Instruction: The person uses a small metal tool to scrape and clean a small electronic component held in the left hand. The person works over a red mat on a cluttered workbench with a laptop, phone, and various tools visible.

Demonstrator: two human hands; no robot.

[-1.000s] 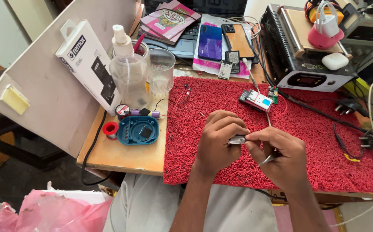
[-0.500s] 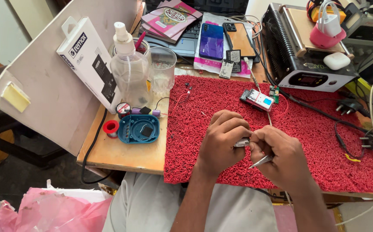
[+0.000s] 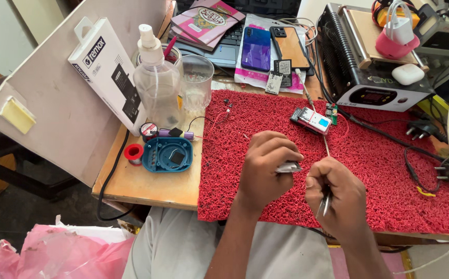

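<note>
My left hand pinches a small flat silver part over the red looped mat. My right hand sits just to the right of it, closed around metal tweezers whose ends stick out below the fist. The two hands are a few centimetres apart above the mat's front half. Farther back on the mat lies a small white and blue circuit module with thin wires.
A blue round case, a red tape roll, a spray bottle and a clear cup stand at the left. A black heating machine, phones and cables fill the back and right.
My hands have drawn slightly apart: the right hand with the tweezers has pulled away to the right and lower, while the left hand keeps the silver part.
</note>
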